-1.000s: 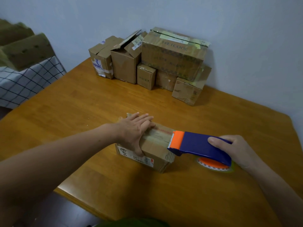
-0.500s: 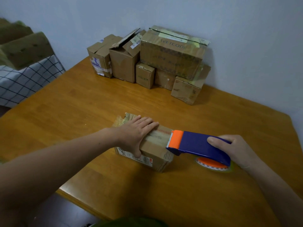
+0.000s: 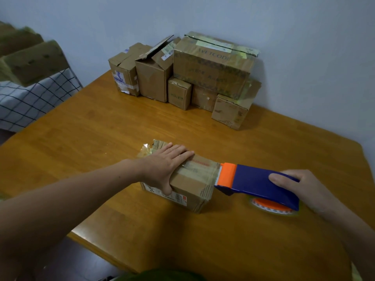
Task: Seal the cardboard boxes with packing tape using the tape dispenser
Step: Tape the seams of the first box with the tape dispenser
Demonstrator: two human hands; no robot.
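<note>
A small cardboard box lies on the wooden table, with tape strips along its top. My left hand presses flat on the box's left part, fingers straight and thumb down the front face. My right hand grips the blue tape dispenser by its rear. The dispenser's orange serrated head touches the box's right top edge. Its orange tape roll shows underneath, near the table surface.
Several cardboard boxes are stacked at the table's far edge against the wall, one with an open flap. A checked cloth and a brown cushion lie beyond the left table edge. The table's near edge runs below my left forearm.
My left hand slid slightly right along the box top, uncovering crumpled tape at the box's left end. The dispenser stays at the box's right edge.
</note>
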